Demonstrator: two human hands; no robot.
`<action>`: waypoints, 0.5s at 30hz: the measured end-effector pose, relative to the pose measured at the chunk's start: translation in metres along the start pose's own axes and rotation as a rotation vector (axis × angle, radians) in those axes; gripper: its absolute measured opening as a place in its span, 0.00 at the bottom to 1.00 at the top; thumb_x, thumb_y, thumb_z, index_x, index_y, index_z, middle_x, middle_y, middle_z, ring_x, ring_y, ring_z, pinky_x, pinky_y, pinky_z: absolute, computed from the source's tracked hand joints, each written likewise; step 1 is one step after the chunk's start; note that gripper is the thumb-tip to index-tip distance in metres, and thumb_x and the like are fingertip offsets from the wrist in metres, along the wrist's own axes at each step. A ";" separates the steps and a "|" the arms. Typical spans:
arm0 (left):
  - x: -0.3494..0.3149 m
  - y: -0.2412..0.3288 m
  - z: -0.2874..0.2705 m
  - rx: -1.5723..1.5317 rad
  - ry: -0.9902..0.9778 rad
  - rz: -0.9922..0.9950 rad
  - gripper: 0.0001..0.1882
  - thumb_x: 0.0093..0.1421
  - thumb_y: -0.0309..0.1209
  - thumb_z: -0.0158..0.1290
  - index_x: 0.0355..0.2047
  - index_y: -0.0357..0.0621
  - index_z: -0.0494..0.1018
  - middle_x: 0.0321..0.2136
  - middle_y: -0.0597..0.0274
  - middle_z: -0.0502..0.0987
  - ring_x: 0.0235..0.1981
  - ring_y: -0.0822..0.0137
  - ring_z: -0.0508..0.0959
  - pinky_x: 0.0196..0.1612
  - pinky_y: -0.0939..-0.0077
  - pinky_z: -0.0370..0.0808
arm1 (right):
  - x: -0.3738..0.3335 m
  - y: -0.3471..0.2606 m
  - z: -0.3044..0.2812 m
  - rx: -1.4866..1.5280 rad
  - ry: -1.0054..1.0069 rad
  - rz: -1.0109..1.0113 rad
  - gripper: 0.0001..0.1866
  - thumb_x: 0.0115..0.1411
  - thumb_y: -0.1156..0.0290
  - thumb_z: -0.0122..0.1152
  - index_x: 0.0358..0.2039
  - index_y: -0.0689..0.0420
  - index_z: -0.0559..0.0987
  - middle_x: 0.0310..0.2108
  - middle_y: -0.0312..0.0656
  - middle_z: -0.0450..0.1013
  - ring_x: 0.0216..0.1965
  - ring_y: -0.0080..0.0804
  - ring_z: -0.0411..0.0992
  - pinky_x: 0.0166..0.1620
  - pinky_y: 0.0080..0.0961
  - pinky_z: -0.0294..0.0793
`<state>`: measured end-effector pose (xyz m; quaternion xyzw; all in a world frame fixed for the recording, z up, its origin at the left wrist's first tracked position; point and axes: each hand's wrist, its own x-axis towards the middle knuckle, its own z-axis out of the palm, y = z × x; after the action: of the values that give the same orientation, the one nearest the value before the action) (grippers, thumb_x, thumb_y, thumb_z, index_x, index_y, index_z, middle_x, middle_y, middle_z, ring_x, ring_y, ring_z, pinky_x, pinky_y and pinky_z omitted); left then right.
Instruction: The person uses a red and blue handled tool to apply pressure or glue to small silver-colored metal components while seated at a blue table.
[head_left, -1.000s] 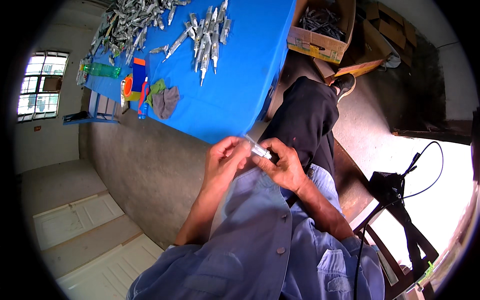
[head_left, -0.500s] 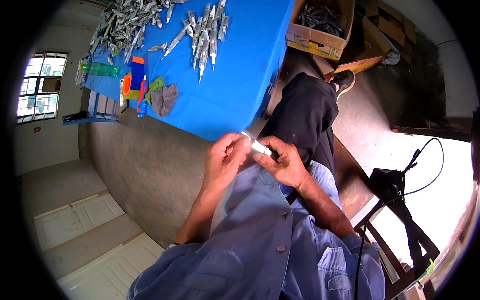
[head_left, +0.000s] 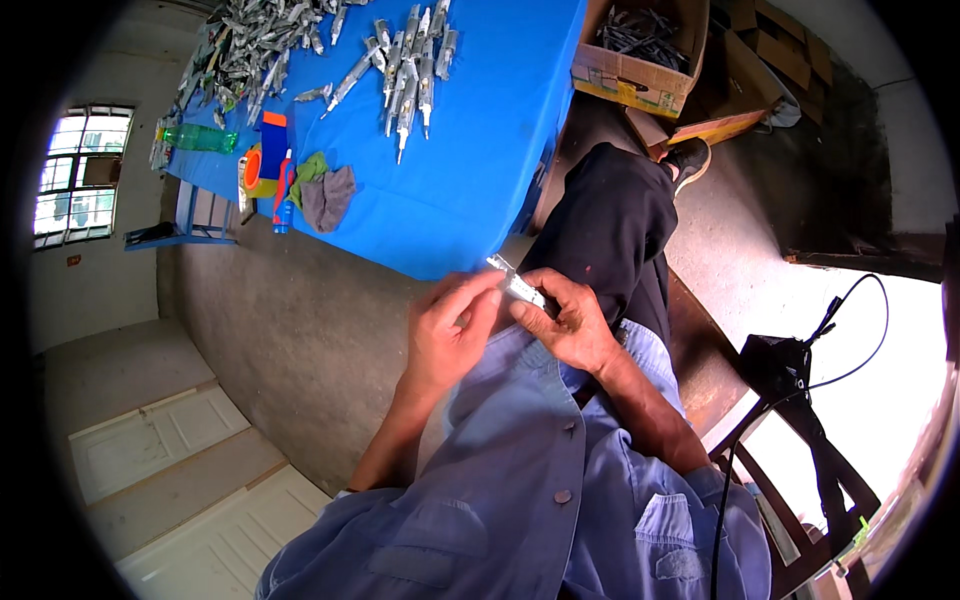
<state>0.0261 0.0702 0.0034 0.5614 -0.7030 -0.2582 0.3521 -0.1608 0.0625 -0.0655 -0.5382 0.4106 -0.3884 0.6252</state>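
A bare grey floor (head_left: 300, 330) spreads to the left of the seated person, and a long table covered with a smooth, bright blue cloth (head_left: 430, 210) stands ahead, its near corner just beyond the hands. The person wears a faded blue buttoned shirt (head_left: 480, 480) and black trousers (head_left: 610, 210). To the right of the table, an open brown cardboard box (head_left: 625, 88) contains a heap of dark, slender pieces.

On the far left part of the table lies a large, tangled pile of silvery-grey slender pieces (head_left: 265, 35); to its right sits a smaller cluster of similar slender grey pieces (head_left: 410, 70), most of them pointing toward the person.

The left hand (head_left: 445, 325) and the right hand (head_left: 575, 330) meet above the lap, near the table's corner. The right grip is closed, thumb and fingers pinching the lower end of the held piece. The left grip is narrow, its index fingertip at the side of that piece; whether it also pinches it, I cannot tell.

A transparent green plastic bottle (head_left: 200, 138) lies at the table's left edge. Nearer the person rests a crumpled grey cloth (head_left: 328, 200), with a slim red-and-blue tube (head_left: 284, 195) to its left. Smallest, the slender white-and-clear piece (head_left: 523, 290) slants between the hands, off the table, its upper end pointing away to the left.
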 end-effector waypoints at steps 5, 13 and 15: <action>0.002 -0.001 -0.001 0.127 0.000 0.115 0.12 0.62 0.18 0.61 0.47 0.40 0.81 0.35 0.55 0.83 0.30 0.58 0.82 0.31 0.67 0.80 | 0.000 0.001 -0.001 0.032 -0.021 -0.017 0.14 0.65 0.70 0.71 0.48 0.60 0.79 0.32 0.43 0.79 0.33 0.25 0.76 0.39 0.29 0.76; 0.007 -0.005 -0.024 0.334 -0.155 0.303 0.12 0.58 0.18 0.65 0.43 0.40 0.82 0.35 0.58 0.81 0.31 0.59 0.84 0.30 0.67 0.81 | 0.000 -0.004 -0.005 -0.024 -0.124 -0.005 0.13 0.63 0.72 0.70 0.47 0.60 0.81 0.34 0.46 0.80 0.35 0.39 0.80 0.40 0.33 0.78; 0.009 -0.005 -0.025 0.337 -0.153 0.334 0.12 0.56 0.18 0.63 0.40 0.42 0.80 0.31 0.61 0.77 0.28 0.62 0.82 0.28 0.68 0.79 | 0.000 -0.006 -0.005 -0.042 -0.127 -0.001 0.13 0.62 0.72 0.70 0.46 0.60 0.82 0.34 0.47 0.80 0.36 0.43 0.81 0.41 0.34 0.79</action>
<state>0.0475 0.0615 0.0166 0.4672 -0.8436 -0.1173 0.2372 -0.1658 0.0605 -0.0604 -0.5748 0.3780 -0.3450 0.6386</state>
